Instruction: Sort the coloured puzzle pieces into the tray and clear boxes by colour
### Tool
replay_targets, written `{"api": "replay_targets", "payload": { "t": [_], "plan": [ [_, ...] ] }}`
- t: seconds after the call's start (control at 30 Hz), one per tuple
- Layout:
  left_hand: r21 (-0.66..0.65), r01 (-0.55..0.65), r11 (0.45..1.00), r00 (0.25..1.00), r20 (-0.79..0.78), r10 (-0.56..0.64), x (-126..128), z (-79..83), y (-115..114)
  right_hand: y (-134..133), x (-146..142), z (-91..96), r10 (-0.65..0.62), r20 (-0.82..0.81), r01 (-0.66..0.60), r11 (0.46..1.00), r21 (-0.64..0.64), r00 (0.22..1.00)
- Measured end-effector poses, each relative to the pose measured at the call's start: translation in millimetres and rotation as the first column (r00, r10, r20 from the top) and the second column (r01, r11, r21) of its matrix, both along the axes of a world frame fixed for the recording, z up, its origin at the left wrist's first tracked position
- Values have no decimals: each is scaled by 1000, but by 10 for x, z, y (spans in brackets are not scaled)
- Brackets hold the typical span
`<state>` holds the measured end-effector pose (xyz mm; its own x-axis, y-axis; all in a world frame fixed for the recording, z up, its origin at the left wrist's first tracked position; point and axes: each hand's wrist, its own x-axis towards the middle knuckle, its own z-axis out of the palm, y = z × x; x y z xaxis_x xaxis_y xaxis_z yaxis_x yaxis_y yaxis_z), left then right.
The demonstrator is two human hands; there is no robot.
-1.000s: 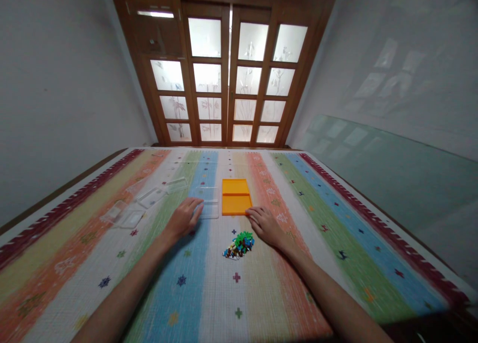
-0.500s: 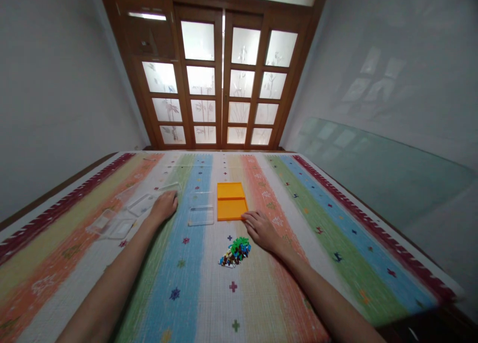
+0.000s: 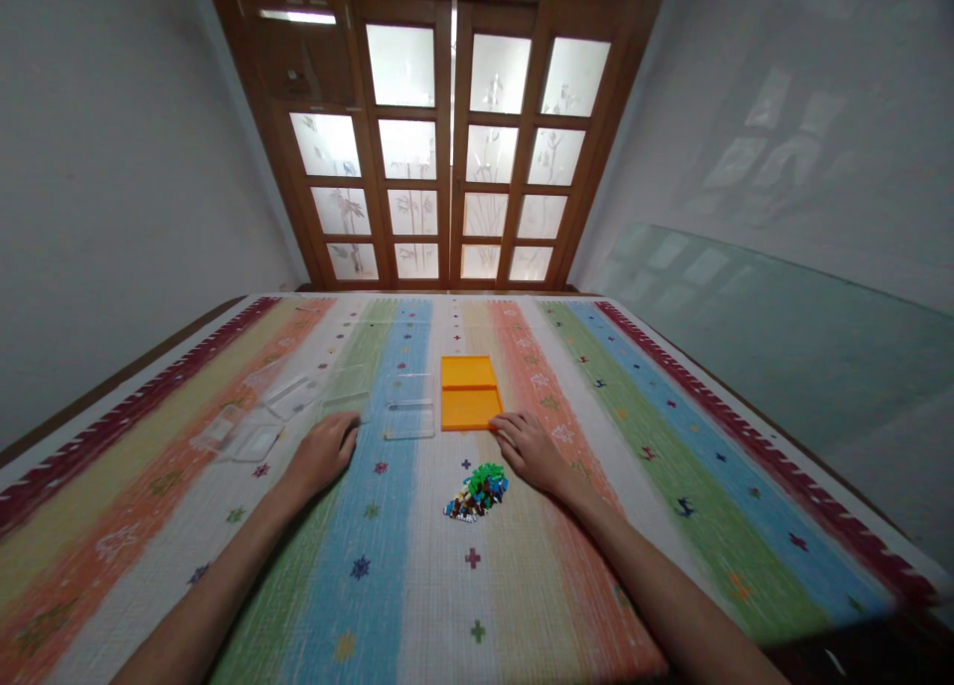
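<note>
My left hand (image 3: 322,451) rests low on the cloth with its fingers curled together, and nothing shows between them. Its fingertips lie just below the near edge of a clear plastic box (image 3: 345,405), close to the corner. My right hand (image 3: 527,450) has its fingers stretched out, the tips at the near right corner of an orange plastic case (image 3: 471,410) that lies opened flat. Just on the near side of the case sits a small pile of toy building bricks (image 3: 477,492), green, blue, brown, white and cream.
Another clear box (image 3: 409,420) stands left of the orange case. More clear boxes (image 3: 253,442) lie farther left. A striped cloth (image 3: 439,586) covers the table. Beyond it are wooden doors (image 3: 447,168) with glass panes, and a pale glass panel (image 3: 745,297) leans at the right wall.
My left hand has drawn back towards me, uncovering more of the clear box. My right hand stays at the case's corner. The whole view has shifted slightly.
</note>
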<state>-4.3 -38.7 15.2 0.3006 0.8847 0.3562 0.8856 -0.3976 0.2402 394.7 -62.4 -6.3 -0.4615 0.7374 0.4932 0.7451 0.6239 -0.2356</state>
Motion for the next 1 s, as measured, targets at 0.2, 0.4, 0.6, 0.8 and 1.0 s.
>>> {"api": "replay_targets", "payload": {
  "t": [0.2,0.4,0.6,0.8,1.0],
  "plan": [
    [25,58,998,998,-4,-58,64,-77,-372,-7,3,0,-7,13,7,1000,10,1000],
    [28,77,997,997,-21,-77,124,-71,-462,3,9,-16,-10,6,10,1000,18,1000],
    [125,37,991,999,16,-39,50,161,-387,11,16,-12,9,14,-10,1000,22,1000],
    [266,-244,932,967,0,253,-439,488,-25,11,13,-13,5,9,-5,1000,24,1000],
    [41,-378,925,892,-253,375,-684,466,241,7,8,-5,8,4,-8,999,37,1000]
  ]
}}
